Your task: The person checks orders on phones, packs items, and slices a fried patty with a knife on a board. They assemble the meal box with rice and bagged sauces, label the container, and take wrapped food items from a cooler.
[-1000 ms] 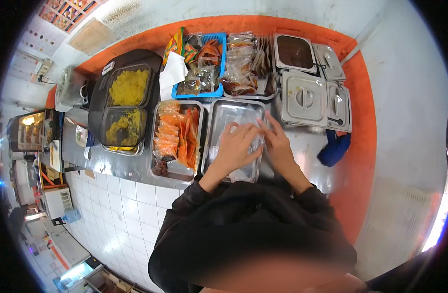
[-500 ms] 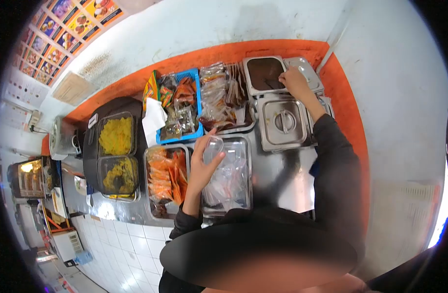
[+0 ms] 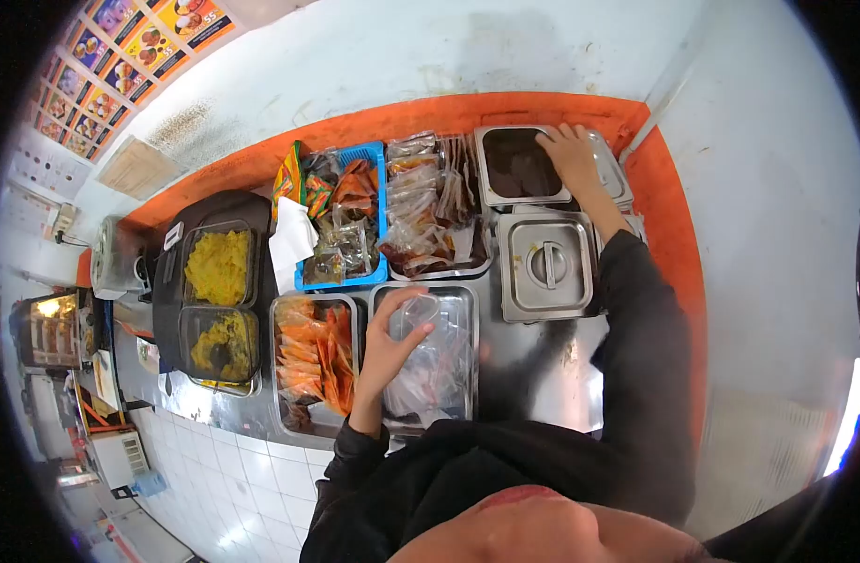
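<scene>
My left hand (image 3: 388, 347) is curled around a small clear plastic cup (image 3: 421, 310), above a metal tray (image 3: 474, 375) of clear plastic bags. My right hand (image 3: 573, 159) reaches over the right rim of a steel pan (image 3: 484, 192) of dark brown sauce (image 3: 522, 164). Its fingers are stretched out and apart, and no held object shows in them. Beside that pan, partly behind my hand, is a steel lid (image 3: 610, 169). A lidded steel container (image 3: 545, 267) with a loop handle stands just in front.
Left of the cup sits a tray (image 3: 278, 399) of orange sachets (image 3: 316, 352). Behind are a blue basket (image 3: 385, 211) of packets and a tray of bagged sauces (image 3: 430, 211). Farther left are two containers of yellow food (image 3: 219, 267). The wall (image 3: 543, 56) closes the back.
My right hand has gone from a closed pinch over the sauce to stretched fingers near the pan's right rim. My left hand still has the cup. The view has shifted slightly.
</scene>
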Demonstrator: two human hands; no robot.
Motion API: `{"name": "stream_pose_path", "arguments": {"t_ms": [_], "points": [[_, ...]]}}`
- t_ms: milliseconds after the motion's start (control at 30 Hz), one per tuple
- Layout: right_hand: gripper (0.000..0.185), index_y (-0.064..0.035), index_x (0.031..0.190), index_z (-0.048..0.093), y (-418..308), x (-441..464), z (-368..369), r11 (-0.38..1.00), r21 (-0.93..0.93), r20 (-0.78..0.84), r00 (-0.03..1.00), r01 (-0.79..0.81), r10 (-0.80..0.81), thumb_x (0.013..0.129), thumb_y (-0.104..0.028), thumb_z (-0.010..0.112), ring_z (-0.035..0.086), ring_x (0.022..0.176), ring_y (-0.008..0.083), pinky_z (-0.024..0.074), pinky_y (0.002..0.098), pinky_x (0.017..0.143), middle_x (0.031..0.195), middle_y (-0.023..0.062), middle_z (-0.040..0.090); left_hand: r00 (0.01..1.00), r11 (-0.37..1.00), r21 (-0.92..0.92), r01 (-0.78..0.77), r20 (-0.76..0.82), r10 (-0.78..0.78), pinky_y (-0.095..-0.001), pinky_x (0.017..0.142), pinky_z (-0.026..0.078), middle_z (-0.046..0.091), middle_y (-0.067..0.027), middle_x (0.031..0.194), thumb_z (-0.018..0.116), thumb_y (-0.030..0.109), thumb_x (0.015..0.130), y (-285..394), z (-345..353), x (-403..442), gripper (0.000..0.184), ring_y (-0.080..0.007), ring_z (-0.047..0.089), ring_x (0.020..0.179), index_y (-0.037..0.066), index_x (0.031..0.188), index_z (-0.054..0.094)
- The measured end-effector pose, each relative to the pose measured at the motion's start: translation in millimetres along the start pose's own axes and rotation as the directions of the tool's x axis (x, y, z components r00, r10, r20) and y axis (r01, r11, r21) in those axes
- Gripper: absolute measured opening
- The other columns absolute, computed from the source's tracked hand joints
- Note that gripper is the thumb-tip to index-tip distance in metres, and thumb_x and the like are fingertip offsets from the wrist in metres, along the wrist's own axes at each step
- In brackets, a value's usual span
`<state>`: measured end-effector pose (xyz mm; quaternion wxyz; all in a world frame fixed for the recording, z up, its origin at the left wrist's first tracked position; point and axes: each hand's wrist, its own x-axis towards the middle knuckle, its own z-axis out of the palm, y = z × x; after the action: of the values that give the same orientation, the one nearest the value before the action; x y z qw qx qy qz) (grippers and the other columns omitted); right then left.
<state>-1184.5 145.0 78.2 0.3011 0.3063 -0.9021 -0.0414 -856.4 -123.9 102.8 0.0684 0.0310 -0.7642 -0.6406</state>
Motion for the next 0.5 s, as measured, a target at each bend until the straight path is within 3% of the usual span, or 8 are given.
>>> {"name": "stream_pose_path", "arguments": {"t_ms": [67, 100, 167, 200, 267, 400, 467, 500], "points": [[0.015, -0.0138, 0.095, 0.063, 5.3, -5.8, 23.8, 0.942, 0.162, -0.009, 0.955, 0.294, -0.297, 0.083, -0.012, 0.055, 0.052, 0.103, 0.0206, 0.0353, 0.037, 0.085, 0.09, 0.0012, 0.061, 0.999, 0.999, 0.005, -0.037, 0.007, 0.036, -0.0343, 0.1, 0.036, 0.059, -0.0086, 0.12, 0.073, 0.01, 0.074, 6.9, 5.6, 11.9, 0.043, -0.0216, 0.052, 0.114, 0.005, 0.114, 0.059], [0.015, -0.0138, 0.095, 0.063, 5.5, -6.8, 20.0, 0.943, 0.16, -0.015, 0.956, 0.293, -0.294, 0.083, -0.012, 0.055, 0.052, 0.103, 0.0206, 0.0353, 0.037, 0.085, 0.09, 0.0012, 0.061, 0.997, 0.997, 0.033, -0.075, 0.016, 0.075, -0.0341, 0.1, 0.036, 0.059, -0.0092, 0.12, 0.073, 0.01, 0.073, 15.9, 7.2, 18.3, 0.044, -0.0217, 0.053, 0.114, 0.005, 0.114, 0.06], [0.017, -0.016, 0.096, 0.064, 4.4, -11.6, 2.3, 0.927, 0.345, 0.188, 0.957, 0.146, -0.22, 0.08, -0.012, 0.06, 0.051, 0.095, 0.0221, 0.035, 0.0386, 0.082, 0.091, 0.0017, 0.06, 0.993, 0.991, 0.06, -0.116, 0.02, 0.115, -0.034, 0.099, 0.036, 0.059, -0.0098, 0.12, 0.074, 0.011, 0.073, 25.5, 6.8, 33.0, 0.045, -0.0219, 0.053, 0.113, 0.006, 0.115, 0.06], [0.017, -0.016, 0.096, 0.064, 5.0, -12.1, -2.8, 0.927, 0.343, 0.187, 0.957, 0.15, -0.224, 0.08, -0.012, 0.06, 0.051, 0.095, 0.0221, 0.035, 0.0386, 0.082, 0.091, 0.0017, 0.06, 0.99, 0.984, 0.114, -0.137, 0.029, 0.135, -0.0342, 0.099, 0.037, 0.06, -0.0101, 0.119, 0.075, 0.011, 0.072, 27.6, 6.5, 40.8, 0.047, -0.0218, 0.054, 0.112, 0.006, 0.116, 0.059], [0.014, -0.0199, 0.089, 0.069, 5.0, -15.8, -9.9, 0.877, 0.457, 0.461, 0.883, -0.145, -0.094, 0.079, -0.012, 0.063, 0.05, 0.106, 0.0215, 0.0314, 0.0425, 0.088, 0.086, 0.0006, 0.063, 0.979, 0.959, 0.201, -0.202, 0.032, 0.199, -0.0347, 0.097, 0.039, 0.06, -0.0102, 0.119, 0.077, 0.013, 0.07, 29.8, 8.6, 58.5, 0.055, -0.0217, 0.055, 0.108, 0.006, 0.121, 0.058], [0.018, -0.0211, 0.09, 0.072, 16.5, -24.2, -5.0, 0.798, 0.5, 0.514, 0.857, -0.336, 0.039, 0.078, -0.011, 0.063, 0.055, 0.1, 0.0212, 0.0307, 0.0441, 0.088, 0.083, 0.001, 0.066, 0.965, 0.951, 0.162, -0.263, 0.016, 0.264, -0.0335, 0.095, 0.04, 0.061, -0.0084, 0.117, 0.078, 0.014, 0.07, 50.6, 19.9, 103.2, 0.057, -0.0203, 0.055, 0.107, 0.007, 0.123, 0.058], [0.021, -0.021, 0.093, 0.074, 28.3, -31.3, 9.2, 0.574, 0.642, 0.587, 0.808, -0.508, 0.059, 0.079, -0.01, 0.062, 0.059, 0.084, 0.0188, 0.0359, 0.0392, 0.081, 0.079, 0.0009, 0.067, 0.95, 0.948, 0.073, -0.309, -0.012, 0.311, -0.0323, 0.092, 0.041, 0.062, -0.007, 0.113, 0.079, 0.016, 0.07, 58.5, 25.5, 124.2, 0.054, -0.0182, 0.056, 0.102, 0.006, 0.12, 0.059], [0.021, -0.021, 0.093, 0.074, 29.7, -31.9, 6.2, 0.576, 0.64, 0.586, 0.808, -0.509, 0.062, 0.079, -0.01, 0.062, 0.059, 0.084, 0.0188, 0.0359, 0.0392, 0.081, 0.079, 0.0009, 0.067, 0.95, 0.948, 0.07, -0.311, -0.011, 0.313, -0.0323, 0.092, 0.041, 0.062, -0.007, 0.113, 0.079, 0.016, 0.07, 61.2, 27.6, 134.6, 0.054, -0.0182, 0.056, 0.102, 0.006, 0.12, 0.059]]}}
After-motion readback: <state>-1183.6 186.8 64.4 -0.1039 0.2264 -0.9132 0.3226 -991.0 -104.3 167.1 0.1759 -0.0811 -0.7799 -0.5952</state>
